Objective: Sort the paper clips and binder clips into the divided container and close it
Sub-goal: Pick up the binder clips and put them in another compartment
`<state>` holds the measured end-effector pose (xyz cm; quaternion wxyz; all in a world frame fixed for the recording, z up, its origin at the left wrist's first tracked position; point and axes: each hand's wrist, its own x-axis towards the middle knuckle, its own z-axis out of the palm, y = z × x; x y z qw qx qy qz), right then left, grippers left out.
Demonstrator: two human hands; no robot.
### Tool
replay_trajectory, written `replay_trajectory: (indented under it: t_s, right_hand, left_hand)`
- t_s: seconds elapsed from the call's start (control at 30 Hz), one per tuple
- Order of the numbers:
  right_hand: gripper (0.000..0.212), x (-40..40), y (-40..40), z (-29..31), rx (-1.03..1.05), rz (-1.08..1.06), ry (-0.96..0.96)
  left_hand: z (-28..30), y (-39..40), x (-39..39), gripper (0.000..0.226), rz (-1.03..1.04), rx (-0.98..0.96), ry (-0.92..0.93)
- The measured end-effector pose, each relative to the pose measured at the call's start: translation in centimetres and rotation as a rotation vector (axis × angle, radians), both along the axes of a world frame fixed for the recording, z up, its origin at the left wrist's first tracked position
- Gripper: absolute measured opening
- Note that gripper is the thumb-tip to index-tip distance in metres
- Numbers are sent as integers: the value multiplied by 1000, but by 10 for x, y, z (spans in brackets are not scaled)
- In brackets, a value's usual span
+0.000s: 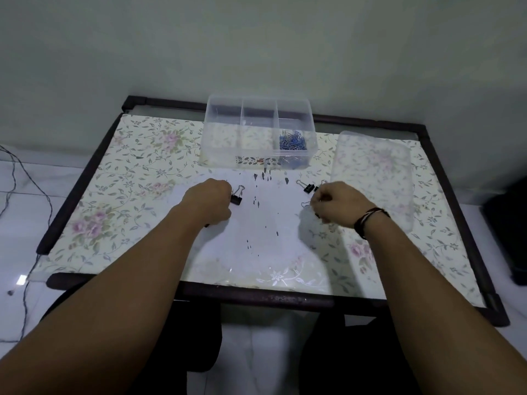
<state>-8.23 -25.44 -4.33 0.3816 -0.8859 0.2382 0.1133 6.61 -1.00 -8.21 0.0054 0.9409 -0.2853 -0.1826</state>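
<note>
I am holding both hands curled over the middle of the counter [85,178], the left hand [209,201] gripping a black binder clip [236,196] and the right hand [332,203] pinching at wire handles beside another binder clip [308,188]. The divided container [258,131] is sitting straight ahead at the far edge, nearer my left grip, paper clips [293,141] filling its right compartment, the other two open. The lid [373,172] is lying at the right edge, out of the way.

Curled fingers of the left hand [209,199] hide whatever it holds beyond one binder clip [236,198]; the right hand [335,205] covers clips beneath (count unclear). Both elbows are cropped.
</note>
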Motion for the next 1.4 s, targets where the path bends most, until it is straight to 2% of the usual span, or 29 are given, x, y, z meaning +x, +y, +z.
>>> replay_trajectory:
  t_s: [0.13,0.23,0.3,0.4,0.47,0.57,0.67,0.8,0.87,0.9,1.03,1.13,1.2,1.3,1.33,1.37,1.4]
  right_hand:
    - [9,-13,3,26,552,-483,-252]
    - [10,-22,9,27,675,-629,-230]
    - [14,-24,8,22,514,-511,-126]
    - [16,-16,-3,8,-136,-108,43]
    - [11,-5,-8,-3,-374,4,100]
    - [21,7,-10,-23,-485,35,167]
    - [17,13,-6,-42,-609,52,202]
    - [15,19,-1,-49,-628,78,203]
    - [27,20,-3,-46,-483,58,199]
    - [31,20,-2,-41,-330,16,171]
    - [13,21,-2,-12,482,-323,79]
    - [16,18,-7,-3,781,-368,161]
    - [19,17,-9,-2,920,-338,183]
    - [27,18,-7,1,1047,-337,159]
    - [28,19,-6,2,1060,-358,145]
    - [28,20,-6,2,1062,-391,133]
    - [26,21,-6,2,1058,-423,124]
  left_hand:
    - [-1,-6,0,13,36,-58,34]
    - [0,-8,-1,25,105,-124,150]
    - [-1,-9,-3,29,143,-181,213]
    - [0,-12,-6,33,117,-165,200]
    - [0,-13,-5,27,93,-158,158]
    - [3,-15,0,12,172,-249,188]
    - [19,-12,9,12,364,-496,306]
    - [33,-7,19,11,743,-919,659]
    - [37,-8,17,11,910,-1111,837]
    - [37,-9,16,12,973,-1196,919]
    - [43,-8,16,27,1057,-1418,1250]
    - [48,-7,14,38,1062,-1489,1362]
    - [49,-5,17,32,1061,-1537,1397]
    - [45,-6,19,3,1087,-1443,1342]
    - [42,-7,20,9,1068,-1328,1247]
    - [36,-8,21,15,1006,-1154,1071]
    - [31,-8,21,20,887,-937,813]
